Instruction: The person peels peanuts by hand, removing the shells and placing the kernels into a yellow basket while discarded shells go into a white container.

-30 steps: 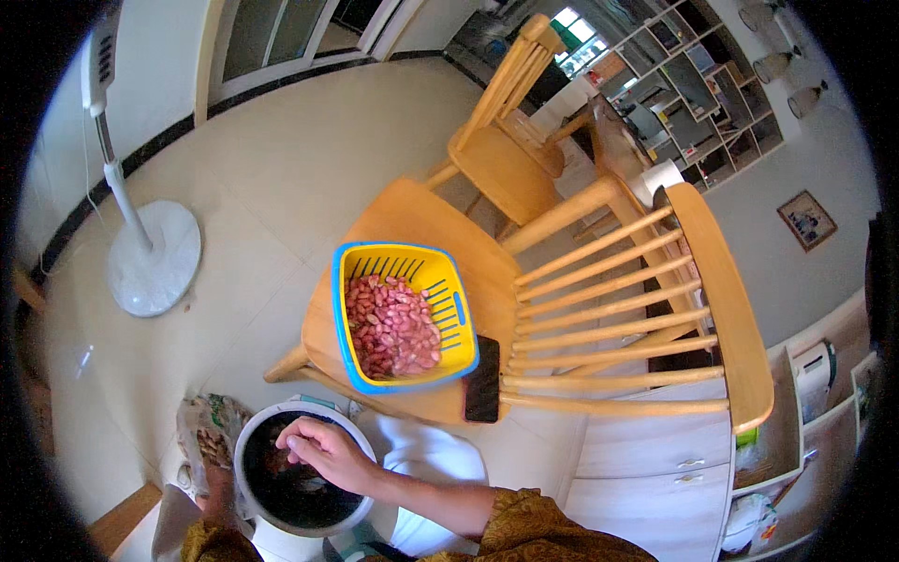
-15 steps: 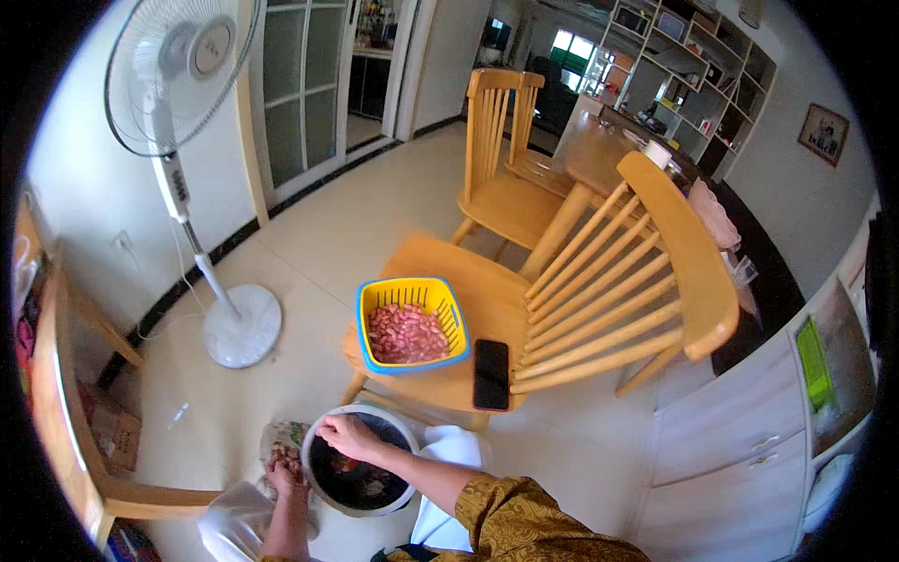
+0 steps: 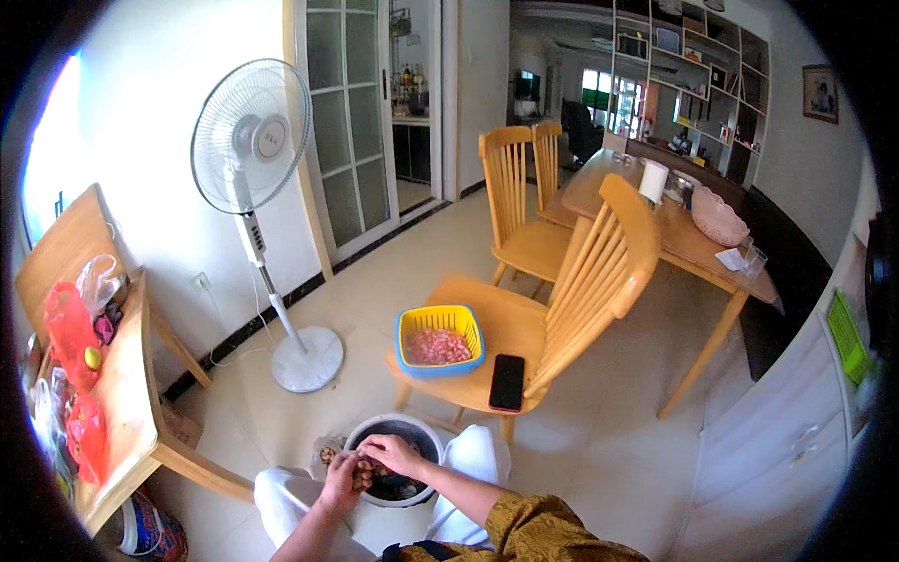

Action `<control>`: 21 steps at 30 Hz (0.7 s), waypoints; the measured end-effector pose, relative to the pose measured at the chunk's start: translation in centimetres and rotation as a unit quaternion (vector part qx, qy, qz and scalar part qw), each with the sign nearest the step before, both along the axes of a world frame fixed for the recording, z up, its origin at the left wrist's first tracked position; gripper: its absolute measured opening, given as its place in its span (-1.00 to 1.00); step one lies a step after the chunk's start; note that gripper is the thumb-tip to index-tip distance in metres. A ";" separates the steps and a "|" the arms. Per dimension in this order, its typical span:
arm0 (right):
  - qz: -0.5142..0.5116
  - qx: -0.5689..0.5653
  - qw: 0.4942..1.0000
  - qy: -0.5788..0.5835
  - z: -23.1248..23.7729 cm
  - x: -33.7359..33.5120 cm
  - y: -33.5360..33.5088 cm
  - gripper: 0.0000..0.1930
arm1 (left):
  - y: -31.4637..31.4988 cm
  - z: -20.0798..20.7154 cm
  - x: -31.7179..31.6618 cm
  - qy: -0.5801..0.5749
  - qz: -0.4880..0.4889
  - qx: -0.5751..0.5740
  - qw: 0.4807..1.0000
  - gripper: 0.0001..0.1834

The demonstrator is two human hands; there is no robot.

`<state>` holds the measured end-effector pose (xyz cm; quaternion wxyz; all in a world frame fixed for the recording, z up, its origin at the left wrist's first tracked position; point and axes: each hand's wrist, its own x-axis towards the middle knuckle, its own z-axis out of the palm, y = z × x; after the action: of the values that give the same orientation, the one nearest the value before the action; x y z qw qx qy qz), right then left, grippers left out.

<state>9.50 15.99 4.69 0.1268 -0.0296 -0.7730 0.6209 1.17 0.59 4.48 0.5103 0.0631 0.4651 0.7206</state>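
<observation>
My left hand (image 3: 343, 481) is closed around several brown nuts (image 3: 362, 476) that look like unshelled peanuts, over the left rim of a pale round bucket (image 3: 433, 448). Close beside it, my right hand (image 3: 393, 455) reaches over the bucket with its fingertips pinched together near the left fingers; what they pinch, if anything, is too small to make out. Dark contents and scraps show inside the bucket. Left of it, partly hidden by my left hand, is a clear plastic bag (image 3: 323, 444) with more such nuts. On the chair ahead, a yellow basket (image 3: 412, 325) in a blue basin (image 3: 449, 371) holds pink shelled peanuts (image 3: 438, 347).
A black phone (image 3: 507, 382) lies beside the basin on the wooden chair (image 3: 599, 272). A white standing fan (image 3: 309, 360) is farther left. A wooden bench (image 3: 131, 412) with red and clear bags stands at the left. Behind the chair is a dining table (image 3: 688, 225).
My left hand has risen from the bag of nuts to the bucket's rim, bringing several nuts beside my right hand. The view has tilted up and shifted left.
</observation>
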 end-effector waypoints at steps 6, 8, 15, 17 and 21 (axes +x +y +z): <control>-0.024 -0.158 0.987 -0.019 -0.5 1.9 0.0 -0.83 | 0.6 2.3 2.7 -0.076 0.012 -0.069 0.995 -0.69; -0.027 -0.163 0.986 -0.024 -0.3 2.2 0.5 -0.83 | 0.1 1.6 1.6 -0.086 -0.052 -0.055 0.993 -0.68; -0.042 -0.262 0.964 0.004 -1.7 1.0 1.7 -0.75 | 1.6 2.5 0.0 0.032 -0.115 -0.095 0.988 -0.68; -0.014 -0.255 0.967 -0.004 -1.0 0.4 1.9 -0.74 | 2.0 1.2 -1.6 0.010 -0.153 -0.090 0.984 -0.65; -0.011 -0.197 0.980 -0.024 -0.9 -1.7 3.1 -0.73 | 3.3 -0.6 -3.8 -0.031 -0.132 -0.054 0.989 -0.67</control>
<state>7.84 19.11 3.80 0.1069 -0.0777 -0.6380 0.7586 -2.65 3.90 3.90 0.6178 0.0739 0.4747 0.6225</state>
